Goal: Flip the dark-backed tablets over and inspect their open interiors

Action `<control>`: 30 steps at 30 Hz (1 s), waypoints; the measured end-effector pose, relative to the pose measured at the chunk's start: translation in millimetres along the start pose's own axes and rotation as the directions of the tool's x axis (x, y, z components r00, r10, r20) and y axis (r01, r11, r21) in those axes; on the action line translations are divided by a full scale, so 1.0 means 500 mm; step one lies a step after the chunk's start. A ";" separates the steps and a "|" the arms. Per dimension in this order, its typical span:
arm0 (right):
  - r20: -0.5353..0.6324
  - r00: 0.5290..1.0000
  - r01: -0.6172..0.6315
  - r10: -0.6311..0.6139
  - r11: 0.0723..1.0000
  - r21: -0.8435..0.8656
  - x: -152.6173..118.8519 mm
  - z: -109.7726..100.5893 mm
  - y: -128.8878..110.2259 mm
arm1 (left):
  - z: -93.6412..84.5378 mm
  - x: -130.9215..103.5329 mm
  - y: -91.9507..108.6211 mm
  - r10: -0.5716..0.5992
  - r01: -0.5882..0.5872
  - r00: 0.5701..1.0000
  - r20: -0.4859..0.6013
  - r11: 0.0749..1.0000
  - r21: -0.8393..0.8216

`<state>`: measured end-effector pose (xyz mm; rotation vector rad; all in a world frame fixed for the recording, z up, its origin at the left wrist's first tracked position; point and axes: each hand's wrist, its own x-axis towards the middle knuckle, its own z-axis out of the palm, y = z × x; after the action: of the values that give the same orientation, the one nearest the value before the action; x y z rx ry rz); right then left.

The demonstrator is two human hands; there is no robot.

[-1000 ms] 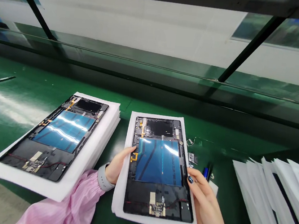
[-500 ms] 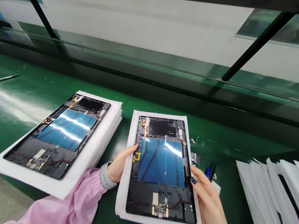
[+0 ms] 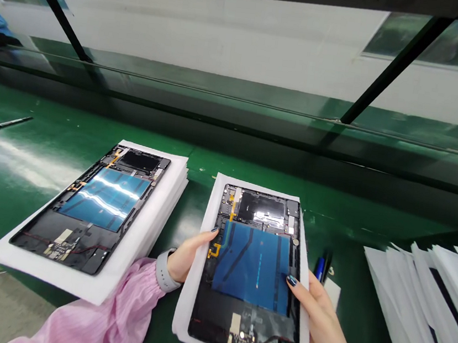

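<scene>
Left forearm enters from the near edge, covered by a loose pale pink sleeve (image 3: 111, 318), thin fabric, heavily creased and gathered toward the wrist. At the wrist a snug light grey cuff (image 3: 164, 271), smooth, plain, no visible markings. Left hand (image 3: 187, 255) bare; thumbnail painted dark, near navy, glossy. Right hand (image 3: 320, 327) bare as far as the frame shows, no sleeve or cuff in view. Thumbnail carries the same dark glossy polish. No rings seen on either hand.
</scene>
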<state>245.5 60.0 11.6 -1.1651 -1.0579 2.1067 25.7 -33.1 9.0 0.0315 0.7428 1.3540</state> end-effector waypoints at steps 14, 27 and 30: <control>-0.037 0.997 0.067 -0.074 0.985 -0.157 0.005 -0.034 0.026 | -0.002 0.001 -0.003 0.052 -0.051 0.999 -0.002 0.998 0.037; -0.084 0.973 0.192 -0.216 0.954 -0.228 0.001 -0.082 0.073 | -0.008 -0.001 -0.007 0.028 -0.031 0.999 -0.026 0.994 -0.107; -0.053 0.963 0.239 -0.263 0.930 -0.278 0.001 -0.077 0.069 | -0.008 -0.001 -0.006 0.011 -0.016 0.999 -0.046 0.993 -0.120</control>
<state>276.5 55.5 -29.6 -1.1638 -1.4039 1.7358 26.2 -36.0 4.7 -0.0898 0.6983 1.4141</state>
